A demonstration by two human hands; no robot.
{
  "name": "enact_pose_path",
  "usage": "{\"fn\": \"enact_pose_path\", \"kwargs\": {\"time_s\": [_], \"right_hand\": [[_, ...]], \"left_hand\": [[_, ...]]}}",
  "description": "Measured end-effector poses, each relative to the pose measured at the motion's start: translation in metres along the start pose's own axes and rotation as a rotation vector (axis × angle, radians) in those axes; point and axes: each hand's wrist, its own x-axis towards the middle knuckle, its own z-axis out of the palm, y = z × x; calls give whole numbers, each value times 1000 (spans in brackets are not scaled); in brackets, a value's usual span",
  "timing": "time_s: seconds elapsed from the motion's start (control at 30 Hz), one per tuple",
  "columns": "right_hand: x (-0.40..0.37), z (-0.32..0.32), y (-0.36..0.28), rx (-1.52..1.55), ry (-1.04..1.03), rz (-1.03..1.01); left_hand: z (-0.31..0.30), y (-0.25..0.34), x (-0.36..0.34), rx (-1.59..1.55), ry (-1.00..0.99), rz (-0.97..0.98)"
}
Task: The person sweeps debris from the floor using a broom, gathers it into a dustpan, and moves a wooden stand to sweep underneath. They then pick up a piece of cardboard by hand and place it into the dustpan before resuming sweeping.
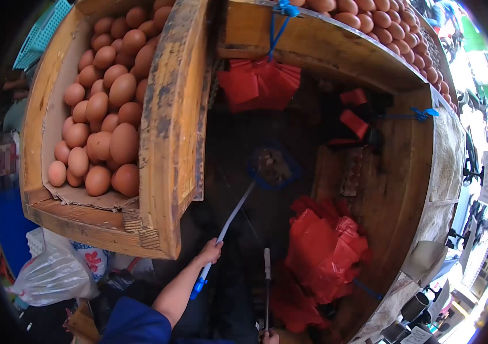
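Observation:
My left hand (209,252) is closed round the pale blue handle (233,213) of a long-handled dustpan. Its blue pan (271,166) rests low in the dark space ahead, with light-coloured debris in it. At the bottom edge, my right hand (270,337) is only partly visible, closed on a thin dark stick with a grey grip (267,265). What the stick belongs to cannot be made out. Just right of that stick lies a heap of red plastic bags (324,249).
A wooden crate (166,132) of brown eggs (112,103) stands at left. More eggs (384,26) fill a bin along the top right. Red bags (260,85) hang from blue string. Wooden boards (404,166) edge the right side. A tied plastic bag (55,278) sits lower left.

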Motion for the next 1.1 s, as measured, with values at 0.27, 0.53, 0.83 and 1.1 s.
{"fn": "enact_pose_path", "kwargs": {"time_s": [0.27, 0.53, 0.83, 1.1], "right_hand": [[-37, -18, 89, 186, -77, 376], [-17, -56, 92, 349, -130, 194], [20, -81, 49, 272, -213, 36], [6, -112, 33, 407, -190, 273]], "left_hand": [[32, 8, 36, -63, 38, 35], [107, 71, 31, -237, -69, 18], [164, 136, 38, -377, 8, 157], [177, 167, 79, 147, 284, 414]]}}
